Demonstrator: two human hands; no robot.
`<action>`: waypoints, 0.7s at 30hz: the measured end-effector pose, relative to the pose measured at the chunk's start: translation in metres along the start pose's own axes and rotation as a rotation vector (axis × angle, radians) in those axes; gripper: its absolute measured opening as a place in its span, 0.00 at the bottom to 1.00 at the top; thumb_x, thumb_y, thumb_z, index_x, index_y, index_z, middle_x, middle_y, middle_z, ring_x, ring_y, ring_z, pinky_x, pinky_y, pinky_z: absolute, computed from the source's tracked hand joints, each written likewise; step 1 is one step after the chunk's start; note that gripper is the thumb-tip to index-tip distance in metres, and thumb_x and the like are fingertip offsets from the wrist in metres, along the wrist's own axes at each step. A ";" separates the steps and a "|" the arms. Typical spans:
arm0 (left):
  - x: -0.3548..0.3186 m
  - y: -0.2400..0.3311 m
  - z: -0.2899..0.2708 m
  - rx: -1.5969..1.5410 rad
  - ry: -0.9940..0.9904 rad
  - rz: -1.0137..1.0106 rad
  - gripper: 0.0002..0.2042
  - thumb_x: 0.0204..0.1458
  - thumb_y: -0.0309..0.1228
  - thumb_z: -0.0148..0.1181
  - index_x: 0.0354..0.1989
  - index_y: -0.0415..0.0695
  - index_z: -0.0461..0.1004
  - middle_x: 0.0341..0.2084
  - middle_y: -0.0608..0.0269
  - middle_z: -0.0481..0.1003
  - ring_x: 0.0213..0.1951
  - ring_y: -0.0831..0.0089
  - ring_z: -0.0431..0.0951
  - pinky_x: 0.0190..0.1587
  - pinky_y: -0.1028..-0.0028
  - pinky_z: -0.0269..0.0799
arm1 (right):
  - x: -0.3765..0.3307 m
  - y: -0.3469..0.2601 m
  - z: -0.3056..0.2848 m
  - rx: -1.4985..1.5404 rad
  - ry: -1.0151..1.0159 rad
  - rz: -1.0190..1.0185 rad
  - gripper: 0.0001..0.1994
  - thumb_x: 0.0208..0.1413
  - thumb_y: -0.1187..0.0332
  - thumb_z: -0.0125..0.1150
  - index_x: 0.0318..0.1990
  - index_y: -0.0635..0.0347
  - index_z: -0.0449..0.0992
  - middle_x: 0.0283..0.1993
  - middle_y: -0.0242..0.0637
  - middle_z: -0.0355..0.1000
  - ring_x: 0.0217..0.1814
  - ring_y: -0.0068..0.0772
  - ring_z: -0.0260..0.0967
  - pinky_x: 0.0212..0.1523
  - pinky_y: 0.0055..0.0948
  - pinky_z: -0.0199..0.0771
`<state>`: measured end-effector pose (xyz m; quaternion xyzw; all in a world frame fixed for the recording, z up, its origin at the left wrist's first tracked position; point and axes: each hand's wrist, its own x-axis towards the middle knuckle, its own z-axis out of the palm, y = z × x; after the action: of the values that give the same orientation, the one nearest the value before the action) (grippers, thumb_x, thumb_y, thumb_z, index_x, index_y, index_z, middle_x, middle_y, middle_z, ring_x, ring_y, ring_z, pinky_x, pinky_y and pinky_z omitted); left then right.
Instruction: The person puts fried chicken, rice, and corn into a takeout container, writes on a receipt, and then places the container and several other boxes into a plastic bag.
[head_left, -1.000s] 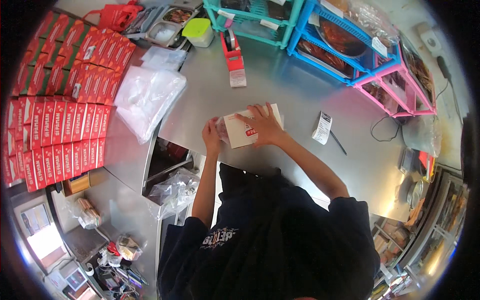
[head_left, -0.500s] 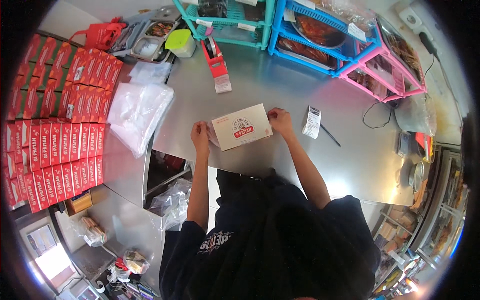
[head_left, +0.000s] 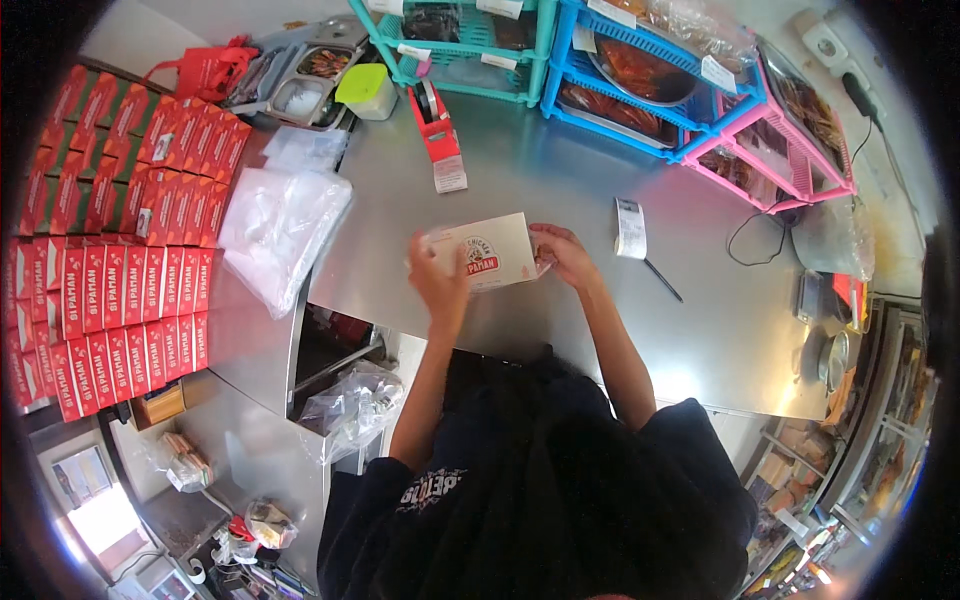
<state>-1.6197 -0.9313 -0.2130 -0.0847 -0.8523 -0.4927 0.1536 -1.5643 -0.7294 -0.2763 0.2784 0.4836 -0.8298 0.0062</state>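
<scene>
A white cardboard box [head_left: 505, 240] with a red and black printed emblem lies on the steel table in front of me, in what looks like thin clear plastic. My left hand [head_left: 440, 285] is over the box's left part, thumb and fingers apart, and covers some of the print. At the right end, my right hand [head_left: 568, 258] has its fingers closed at a bit of the clear plastic [head_left: 544, 266]. How far the plastic goes round the box is hard to make out.
Beyond the box stands a red tape dispenser [head_left: 436, 135]. A receipt [head_left: 630, 230] and a black pen [head_left: 664, 281] lie to the right. Clear plastic bags [head_left: 280, 225] and stacked red boxes [head_left: 130, 280] are left. Blue racks [head_left: 640, 85] holding food trays stand behind.
My left hand has moved from the box's left edge to over its top, fingers spreading. My right hand stays at the right end, slightly lower. The box has turned a little.
</scene>
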 end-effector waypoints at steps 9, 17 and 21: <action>-0.031 0.003 0.047 0.538 -0.396 0.341 0.24 0.45 0.51 0.53 0.51 0.58 0.68 0.35 0.64 0.65 0.39 0.65 0.63 0.43 0.55 0.50 | 0.048 -0.012 0.002 -1.141 0.641 -0.802 0.07 0.47 0.72 0.56 0.35 0.56 0.74 0.16 0.41 0.68 0.17 0.36 0.67 0.21 0.31 0.66; -0.029 -0.002 0.050 0.587 -0.333 0.349 0.24 0.45 0.50 0.54 0.52 0.58 0.68 0.33 0.64 0.65 0.38 0.64 0.64 0.41 0.54 0.52 | -0.045 -0.034 0.009 -0.287 0.304 -0.303 0.07 0.49 0.69 0.58 0.33 0.62 0.72 0.26 0.29 0.70 0.28 0.18 0.66 0.28 0.20 0.63; -0.016 0.006 0.043 0.465 -0.438 0.175 0.22 0.47 0.45 0.55 0.51 0.53 0.66 0.32 0.62 0.65 0.34 0.64 0.65 0.44 0.56 0.53 | -0.080 -0.006 -0.020 -0.827 0.226 -0.381 0.06 0.50 0.70 0.56 0.33 0.63 0.72 0.22 0.32 0.69 0.23 0.23 0.65 0.26 0.26 0.65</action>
<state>-1.6110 -0.8908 -0.2334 -0.2242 -0.9443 -0.2399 0.0240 -1.4895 -0.7306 -0.2413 0.2475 0.8137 -0.5184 -0.0887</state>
